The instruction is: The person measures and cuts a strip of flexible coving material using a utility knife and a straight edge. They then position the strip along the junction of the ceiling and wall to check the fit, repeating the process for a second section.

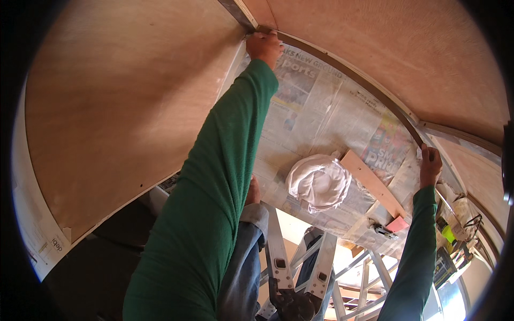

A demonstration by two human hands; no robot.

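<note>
My left hand [264, 49] grips a long, narrow dark brown strip [342, 67] at its upper end, in the corner where two wooden panels meet. Farther down, at the right, my right hand [431, 165] has its fingers closed on the same strip. The strip lies along the lower edge of the upper plywood panel [375, 48], bordering a surface covered with newspaper and plastic [310, 123]. Another large plywood panel [118, 117] stands to the left. A bunched white cloth [318, 182] and a flat wooden board [375, 184] rest on the papered surface between my arms.
An aluminium ladder [326, 254] is below me, beside my bare foot [251, 190] and jeans. A small metal tool [385, 231] lies by the board's pink end. Assorted tools and a lime-green item [448, 232] crowd the right side. A dark gap [91, 278] is at lower left.
</note>
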